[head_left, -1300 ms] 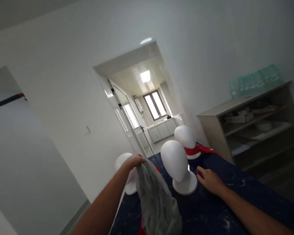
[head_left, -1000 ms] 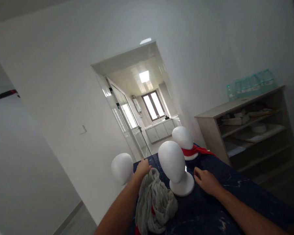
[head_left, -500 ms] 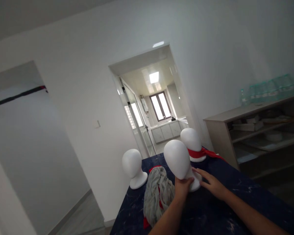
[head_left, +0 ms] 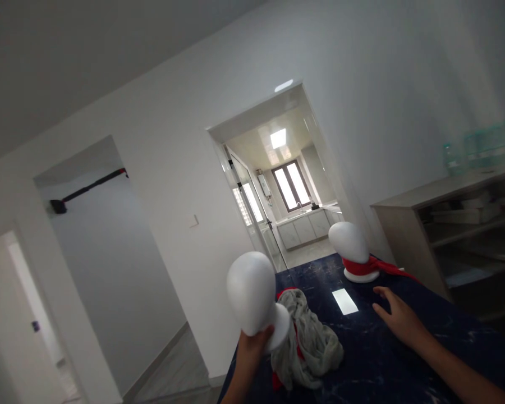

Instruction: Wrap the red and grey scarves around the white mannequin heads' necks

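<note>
Smooth white mannequin head (head_left: 251,289) has the left hand (head_left: 252,349) curled around its neck, beside crumpled grey cloth (head_left: 320,349); the right hand (head_left: 399,318) is half-open, empty.

A pale wall (head_left: 168,151) surrounds the doorway (head_left: 258,116). Through it show a dark-framed window (head_left: 292,186), a ceiling light (head_left: 278,138) and white cabinets (head_left: 303,230). Left of it opens a recess (head_left: 113,252) with grey floor (head_left: 174,362); right of it stands a shelf unit (head_left: 404,238) topped with bottles (head_left: 486,148); before it, a dark blue marbled table (head_left: 372,339).

Bare, slender forearms (head_left: 458,367) taper to narrow wrists (head_left: 423,341) and slim, bare fingers (head_left: 385,292).
</note>
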`<state>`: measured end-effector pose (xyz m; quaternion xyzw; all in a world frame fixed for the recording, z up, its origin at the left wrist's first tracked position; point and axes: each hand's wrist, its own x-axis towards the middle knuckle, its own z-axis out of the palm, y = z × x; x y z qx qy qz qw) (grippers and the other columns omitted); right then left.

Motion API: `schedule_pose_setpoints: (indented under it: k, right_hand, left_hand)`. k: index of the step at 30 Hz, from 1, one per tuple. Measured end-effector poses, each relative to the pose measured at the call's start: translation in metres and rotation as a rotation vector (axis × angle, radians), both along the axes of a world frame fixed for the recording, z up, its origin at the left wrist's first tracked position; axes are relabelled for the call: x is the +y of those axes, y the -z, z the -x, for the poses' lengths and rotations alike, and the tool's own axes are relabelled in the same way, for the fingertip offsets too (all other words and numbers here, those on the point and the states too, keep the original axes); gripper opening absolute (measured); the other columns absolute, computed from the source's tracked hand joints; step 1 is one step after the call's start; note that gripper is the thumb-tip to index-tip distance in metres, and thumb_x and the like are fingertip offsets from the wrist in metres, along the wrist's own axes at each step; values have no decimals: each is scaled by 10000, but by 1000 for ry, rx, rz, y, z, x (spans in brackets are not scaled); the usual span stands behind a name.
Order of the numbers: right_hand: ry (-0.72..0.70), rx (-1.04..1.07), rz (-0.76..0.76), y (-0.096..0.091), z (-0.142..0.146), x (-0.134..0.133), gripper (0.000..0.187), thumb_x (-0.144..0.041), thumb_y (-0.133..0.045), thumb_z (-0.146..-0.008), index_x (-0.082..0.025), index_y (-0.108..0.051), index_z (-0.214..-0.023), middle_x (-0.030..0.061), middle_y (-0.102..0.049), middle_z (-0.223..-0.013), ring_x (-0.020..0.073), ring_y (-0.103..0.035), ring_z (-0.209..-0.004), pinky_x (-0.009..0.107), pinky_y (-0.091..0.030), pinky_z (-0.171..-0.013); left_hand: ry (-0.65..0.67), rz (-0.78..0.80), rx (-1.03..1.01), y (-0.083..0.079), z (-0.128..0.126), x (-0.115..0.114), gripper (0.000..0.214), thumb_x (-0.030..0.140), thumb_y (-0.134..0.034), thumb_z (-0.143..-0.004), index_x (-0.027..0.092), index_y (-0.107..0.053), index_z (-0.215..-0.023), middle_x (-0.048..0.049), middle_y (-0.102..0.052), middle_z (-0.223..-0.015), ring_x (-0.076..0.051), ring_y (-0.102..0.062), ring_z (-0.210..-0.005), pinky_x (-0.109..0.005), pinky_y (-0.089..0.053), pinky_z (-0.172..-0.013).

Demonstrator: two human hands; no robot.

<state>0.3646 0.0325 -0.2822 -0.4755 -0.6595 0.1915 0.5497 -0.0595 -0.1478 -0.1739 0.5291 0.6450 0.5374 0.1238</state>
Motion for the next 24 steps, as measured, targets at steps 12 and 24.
schedule_pose_setpoints:
  k: [12, 24]
  right_hand:
    - [14, 22, 16, 12, -2, 9, 543, -510, -570, -817, -196, -583, -1260, 190, -701, -1306, 356, -696, -1168, 495, -543, -1030]
    - [15, 48, 37, 17, -2, 13, 528, -496, -599, -811, -209, -589, -1255, 166, -706, -1261, 336, -708, -1105, 486, -557, -990]
  left_hand:
    - [-256, 30, -19, 39, 94, -27, 629, 717, -785, -522, 219, -711, -900, -120, -807, -934, -436, -744, -1065, -525, -575, -976]
    - [-259, -19, 34, 59, 89, -7, 790, 686, -788, -502, 216, -662, -1124, -140, -790, -1093, -429, -696, -1218, -517, -521, -1091]
